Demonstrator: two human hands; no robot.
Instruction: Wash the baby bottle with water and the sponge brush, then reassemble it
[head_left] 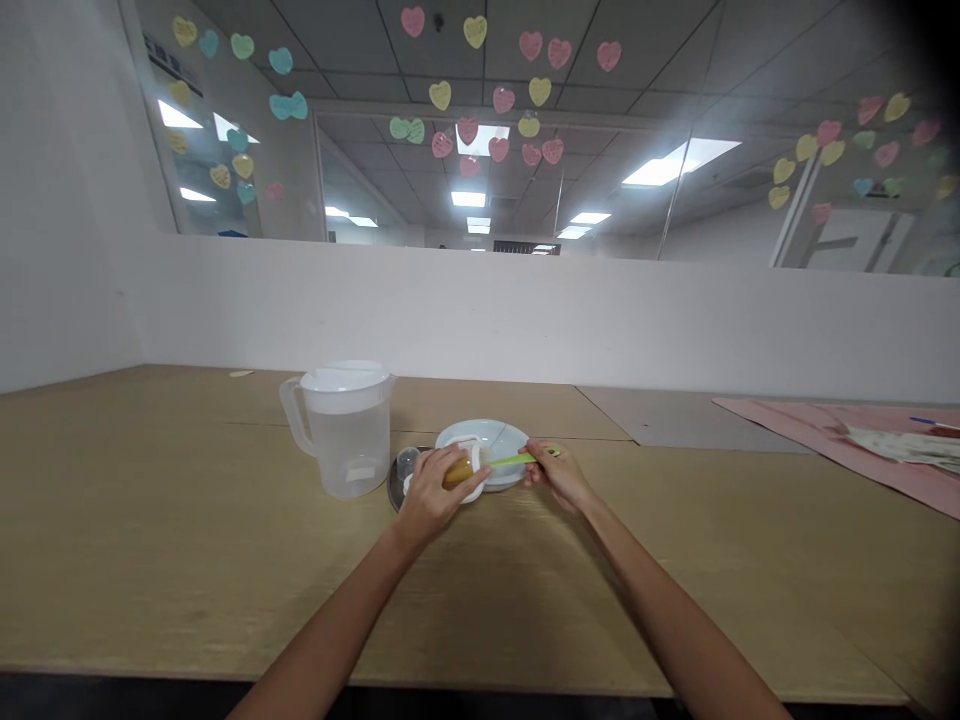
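My left hand point(433, 492) is wrapped round a small amber bottle point(459, 471) with a white collar, tilted so its mouth faces right. My right hand point(553, 476) pinches a slim green-handled tool point(514, 460). Its far end reaches the bottle's mouth, and I cannot make out its tip. Both hands are over the near side of a white bowl point(480, 432). A round metal tray point(395, 490) lies partly hidden behind my left hand, with a clear domed cap point(407, 462) on it.
A clear lidded pitcher point(349, 440) stands left of the tray on the wooden table point(187, 540). Pink sheeting point(795, 425) with papers and a pen lies at the far right, beside a grey sheet point(667, 420). A white wall point(525, 315) bounds the table's back.
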